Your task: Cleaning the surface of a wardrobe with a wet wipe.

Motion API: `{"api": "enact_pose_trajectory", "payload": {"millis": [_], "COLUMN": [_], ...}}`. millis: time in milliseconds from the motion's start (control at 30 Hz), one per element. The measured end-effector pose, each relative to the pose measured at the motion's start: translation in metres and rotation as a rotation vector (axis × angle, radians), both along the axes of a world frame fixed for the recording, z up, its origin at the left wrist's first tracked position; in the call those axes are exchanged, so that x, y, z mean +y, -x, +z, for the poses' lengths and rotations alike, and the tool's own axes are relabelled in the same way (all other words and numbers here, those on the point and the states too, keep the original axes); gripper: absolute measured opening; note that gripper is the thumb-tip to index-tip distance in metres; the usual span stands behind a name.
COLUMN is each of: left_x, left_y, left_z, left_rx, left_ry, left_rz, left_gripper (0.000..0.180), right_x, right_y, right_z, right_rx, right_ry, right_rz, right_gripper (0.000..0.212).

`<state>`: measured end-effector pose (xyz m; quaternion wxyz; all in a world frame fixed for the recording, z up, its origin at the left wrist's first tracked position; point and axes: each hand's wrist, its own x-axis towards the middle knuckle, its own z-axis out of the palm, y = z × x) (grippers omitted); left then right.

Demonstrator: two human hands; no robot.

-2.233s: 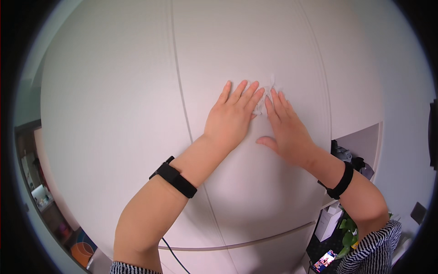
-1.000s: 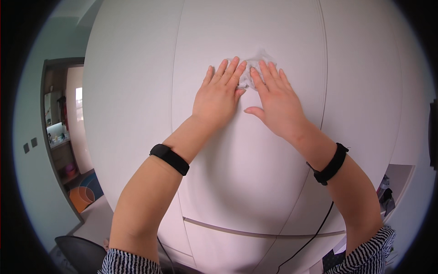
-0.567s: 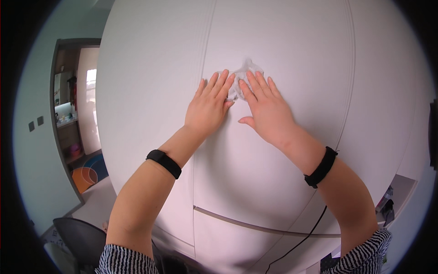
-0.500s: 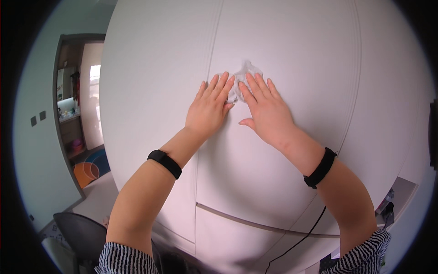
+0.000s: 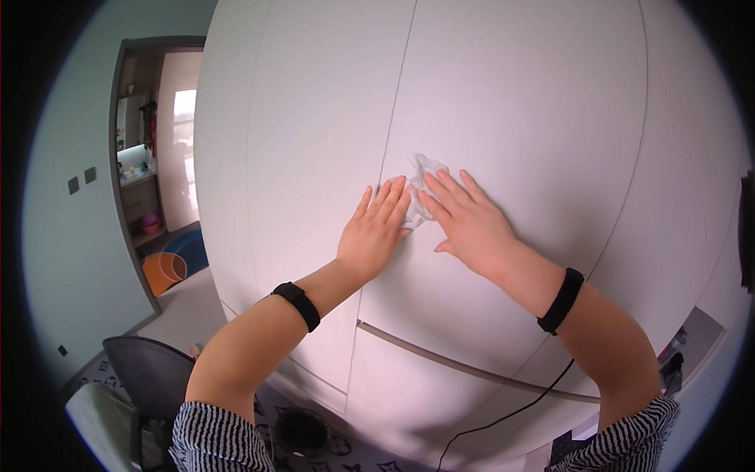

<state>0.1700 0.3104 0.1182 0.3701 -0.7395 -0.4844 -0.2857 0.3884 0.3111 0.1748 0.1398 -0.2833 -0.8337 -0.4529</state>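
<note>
A crumpled white tissue or wipe [image 5: 425, 165] lies flat against the white cabinet door [image 5: 503, 94]. My left hand [image 5: 373, 234] presses on its left part, fingers stretched out and slightly spread, close to the seam between two doors. On its right part rests my right hand [image 5: 474, 228], fingers also extended, thumb apart. Both palms face the door, and the tissue shows between and above the fingertips. Some of the tissue is hidden under the fingers.
Below the hands runs a drawer edge strip [image 5: 440, 358]. A black cable [image 5: 503, 417] hangs at the lower right. Lower left are a dark chair [image 5: 149, 370] and a dark round bin [image 5: 301, 430]. A doorway [image 5: 122, 157] opens at the left; an open shelf [image 5: 700, 338] sits far right.
Both hands and the tissue have slid lower on the cabinet door, staying pressed to it. The view has also shifted, showing more floor and the dark bin.
</note>
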Motion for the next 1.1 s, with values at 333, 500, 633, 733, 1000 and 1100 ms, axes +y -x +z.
{"api": "enact_pose_trajectory", "payload": {"millis": [333, 500, 633, 733, 1000, 1100], "left_x": [0.011, 0.016, 0.012, 0.009, 0.004, 0.002], "left_y": [-0.067, -0.087, -0.084, -0.075, -0.046, -0.053], "left_z": [0.084, 0.083, 0.06, 0.035, -0.028, -0.016], "left_rx": [-0.009, -0.037, 0.003, 0.05, 0.252, 0.257], "left_ry": [-0.227, -0.304, -0.259, -0.189, -0.07, -0.082], "left_rz": [-0.17, -0.263, -0.29, -0.275, -0.323, -0.34], "left_gripper": [0.065, 0.066, 0.067, 0.068, 0.068, 0.067], "right_x": [-0.015, -0.024, -0.027, -0.029, -0.046, -0.047], "right_y": [-0.065, -0.079, -0.08, -0.079, -0.083, -0.092], "right_z": [0.061, 0.051, 0.027, 0.005, -0.042, -0.032], "right_rx": [0.233, 0.305, 0.269, 0.195, -0.02, -0.048], "right_ry": [-0.162, -0.19, -0.145, -0.096, 0.054, 0.018], "right_rz": [0.01, -0.013, -0.001, -0.01, -0.04, -0.049], "right_gripper": [0.083, 0.084, 0.087, 0.087, 0.086, 0.082]}}
